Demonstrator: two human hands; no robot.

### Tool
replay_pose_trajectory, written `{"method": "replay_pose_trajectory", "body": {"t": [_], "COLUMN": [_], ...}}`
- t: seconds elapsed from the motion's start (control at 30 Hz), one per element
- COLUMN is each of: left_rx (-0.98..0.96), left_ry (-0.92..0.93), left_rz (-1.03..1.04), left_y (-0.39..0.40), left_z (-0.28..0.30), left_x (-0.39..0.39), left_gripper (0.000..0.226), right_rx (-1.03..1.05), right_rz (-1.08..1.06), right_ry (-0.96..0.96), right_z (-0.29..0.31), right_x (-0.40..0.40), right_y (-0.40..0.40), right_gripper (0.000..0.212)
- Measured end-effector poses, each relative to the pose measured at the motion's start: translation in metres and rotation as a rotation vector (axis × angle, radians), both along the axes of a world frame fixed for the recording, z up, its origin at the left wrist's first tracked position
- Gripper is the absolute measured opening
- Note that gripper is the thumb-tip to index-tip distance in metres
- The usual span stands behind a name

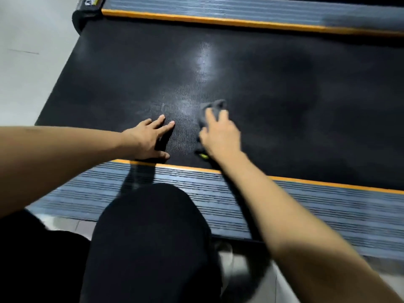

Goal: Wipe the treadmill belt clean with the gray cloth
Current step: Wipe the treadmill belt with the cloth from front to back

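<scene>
The gray cloth (211,114) lay bunched on the treadmill belt (273,88), just right of the frame's centre, with a peak of fabric standing clear above your knuckles. Your right hand (219,134) covered most of it, fingers (209,115) curled over the bundle and pressing it to the belt. A small yellow-green tag (203,155) showed at the heel of that hand; whether it belonged to the cloth could not be determined.

Assessment of the cloth: soft, light and limp. It would fold and slip under the palm rather than hold shape, so it is best gripped gathered, with the palm flat on top, as you had it.

The belt was black and finely textured, with a pale sheen running up through the centre of the frame. It appeared firm underhand. Blur around the right hand suggested a stroke in progress.

Your left hand (150,138) rested flat on the belt, left of centre, fingers straight and spread, holding nothing, apparently as a brace. It sat near the cloth but apart from it.

An orange strip (306,180) edged the belt along its lower side, with a ribbed gray side rail (284,206) below it; a matching pair ran across the top of the frame. Your knee (150,237), in dark clothing, filled the lower centre. Pale floor (32,62) showed at upper left.
</scene>
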State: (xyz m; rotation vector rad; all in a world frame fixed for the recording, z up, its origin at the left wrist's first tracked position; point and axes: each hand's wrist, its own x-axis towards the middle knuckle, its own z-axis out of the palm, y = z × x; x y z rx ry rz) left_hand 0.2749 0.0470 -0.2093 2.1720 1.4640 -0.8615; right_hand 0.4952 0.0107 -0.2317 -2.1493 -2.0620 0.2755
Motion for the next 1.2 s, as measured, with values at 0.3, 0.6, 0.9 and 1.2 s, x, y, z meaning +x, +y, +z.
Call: {"method": "replay_pose_trajectory", "body": {"t": [0.3,0.6,0.9,1.2], "left_rx": [0.039,0.044,0.164,0.335], "left_ry": [-0.084,-0.202,-0.244,-0.214], "left_rz": [0.097,0.149,0.103,-0.065], "left_y": [-0.002,-0.015,-0.025,-0.009], "left_z": [0.001,0.003,0.000,-0.002], "left_x": [-0.003,-0.004,-0.015,-0.040], "left_gripper": [0.126,0.115,0.105,0.071], "right_rx": [-0.118,-0.257,-0.177,-0.006], "right_rz": [-0.053,-0.529,0.028,-0.089], "right_ry": [0.039,-0.121,-0.039,-0.069], "right_z": [0.007,0.026,0.010,-0.011], "right_x": [0.010,0.075,-0.090,-0.084], "right_y": [-0.018,-0.042,-0.022,0.053], "right_gripper": [0.059,0.059,0.062,0.061]}}
